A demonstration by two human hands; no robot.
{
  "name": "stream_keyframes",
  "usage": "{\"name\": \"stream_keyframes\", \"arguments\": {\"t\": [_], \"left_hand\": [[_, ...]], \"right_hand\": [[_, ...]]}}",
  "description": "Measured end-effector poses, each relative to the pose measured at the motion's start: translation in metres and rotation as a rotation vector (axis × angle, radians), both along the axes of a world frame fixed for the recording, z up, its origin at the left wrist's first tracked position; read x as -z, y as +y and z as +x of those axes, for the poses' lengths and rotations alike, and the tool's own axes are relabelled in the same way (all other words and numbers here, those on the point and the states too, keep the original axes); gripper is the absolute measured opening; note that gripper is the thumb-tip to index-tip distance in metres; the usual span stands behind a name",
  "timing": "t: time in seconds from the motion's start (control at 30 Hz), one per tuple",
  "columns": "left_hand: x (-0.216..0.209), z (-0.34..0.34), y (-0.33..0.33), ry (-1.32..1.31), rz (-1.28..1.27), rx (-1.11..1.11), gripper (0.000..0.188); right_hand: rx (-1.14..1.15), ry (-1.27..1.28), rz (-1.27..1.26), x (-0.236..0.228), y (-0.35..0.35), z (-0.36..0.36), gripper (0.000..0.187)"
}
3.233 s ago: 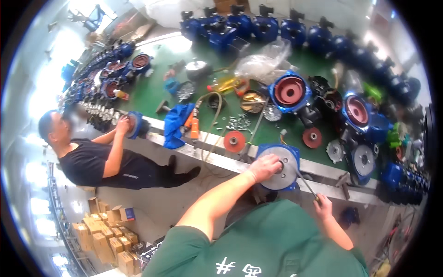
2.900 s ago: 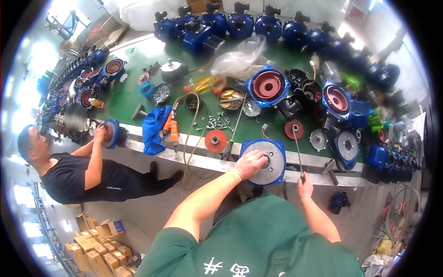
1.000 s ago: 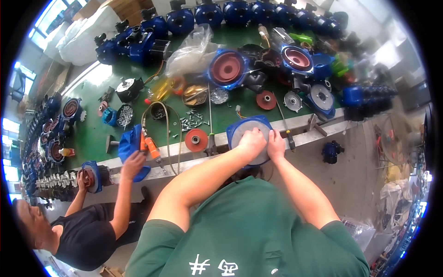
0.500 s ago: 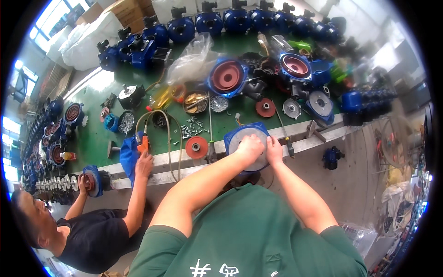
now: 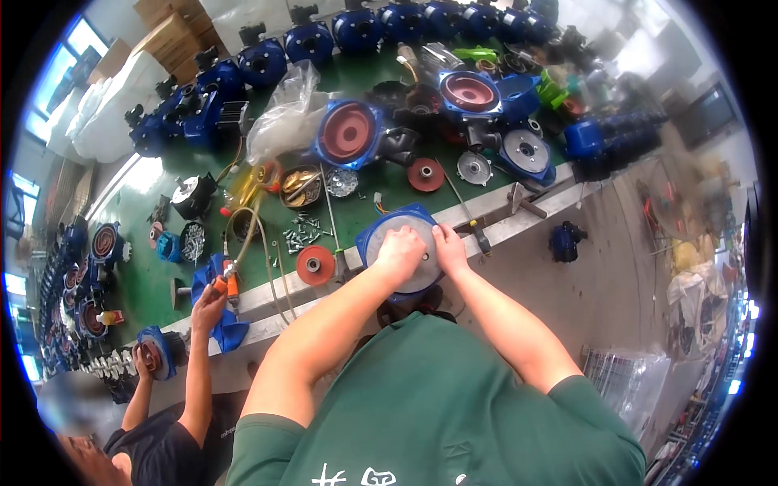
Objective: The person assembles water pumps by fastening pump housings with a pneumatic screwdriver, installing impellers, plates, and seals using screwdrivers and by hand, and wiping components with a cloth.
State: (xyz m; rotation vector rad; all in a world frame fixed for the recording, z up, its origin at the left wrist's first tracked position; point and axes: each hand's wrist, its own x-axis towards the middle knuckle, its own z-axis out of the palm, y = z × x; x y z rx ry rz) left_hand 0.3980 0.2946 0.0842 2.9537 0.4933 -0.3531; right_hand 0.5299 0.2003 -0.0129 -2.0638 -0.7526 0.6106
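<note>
In front of my body, at the bench's near edge, is a blue square-flanged motor housing [image 5: 371, 236] with a round grey metal face [image 5: 415, 275]. My left hand [image 5: 401, 255] is closed, its curled fingers down against the middle of that face. Whatever they pinch is hidden under them. My right hand [image 5: 450, 249] grips the housing's right rim, thumb on the grey face and fingers out of sight beneath. A red-brown impeller [image 5: 315, 265] lies just left of the housing, beside a screwdriver [image 5: 342, 261]. Loose screws [image 5: 301, 231] are scattered behind the impeller.
Blue pumps [image 5: 356, 31] line the far side of the green bench [image 5: 284, 198]. Open blue pump casings [image 5: 350, 132] stand mid-bench. A hammer [image 5: 523, 202] and another screwdriver [image 5: 480, 235] lie at the right edge. At left, a co-worker's hand [image 5: 209, 306] holds an orange-handled tool.
The whole view has shifted, moving the bench leftward. My hands stay on the housing, the left still curled at its face. The co-worker's hand has come down, away from the bench.
</note>
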Motion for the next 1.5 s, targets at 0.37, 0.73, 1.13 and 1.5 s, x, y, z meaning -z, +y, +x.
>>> {"name": "stream_keyframes", "arguments": {"t": [0.37, 0.73, 1.13, 1.5], "left_hand": [[0.004, 0.0, -0.005, -0.009, 0.044, -0.067, 0.02], [0.006, 0.001, -0.005, -0.058, 0.044, -0.076, 0.018], [0.009, -0.001, 0.005, -0.012, 0.014, -0.146, 0.022], [0.009, 0.001, -0.007, -0.045, -0.06, -0.156, 0.026]], "right_hand": [[0.001, 0.132, 0.018, -0.003, 0.004, 0.008, 0.043], [-0.009, 0.191, 0.006, -0.005, 0.0, 0.01, 0.044], [-0.022, 0.193, 0.014, -0.004, 0.011, 0.007, 0.044], [-0.024, 0.216, 0.047, 0.014, -0.003, 0.018, 0.047]]}}
